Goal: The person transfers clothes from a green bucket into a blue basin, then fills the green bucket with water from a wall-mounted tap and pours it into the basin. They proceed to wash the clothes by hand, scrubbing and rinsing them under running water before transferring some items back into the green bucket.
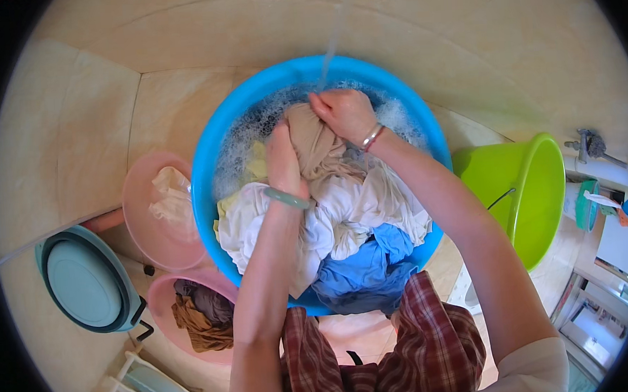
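A tan cloth (310,143) is bunched up between my two hands at the far side of a big blue basin (208,134). My left hand (282,157), with a green bangle at its wrist, holds the cloth's left edge; its fingers are partly hidden. The right hand (347,114) is closed on the cloth's upper right end, a silver bracelet at the wrist. Thin running water (332,47) falls beside that hand. Foamy water (235,157) surrounds the cloth. Nearer to me, white garments (350,205) and a blue garment (364,268) are heaped in the basin.
At left stand a pink basin (137,226) with a pale cloth, another pink basin (162,303) with brown and dark cloths, and a teal folding basin (84,280). A lime-green bucket (534,198) lies tilted at right, near a wall tap (582,145). A tiled wall rises behind.
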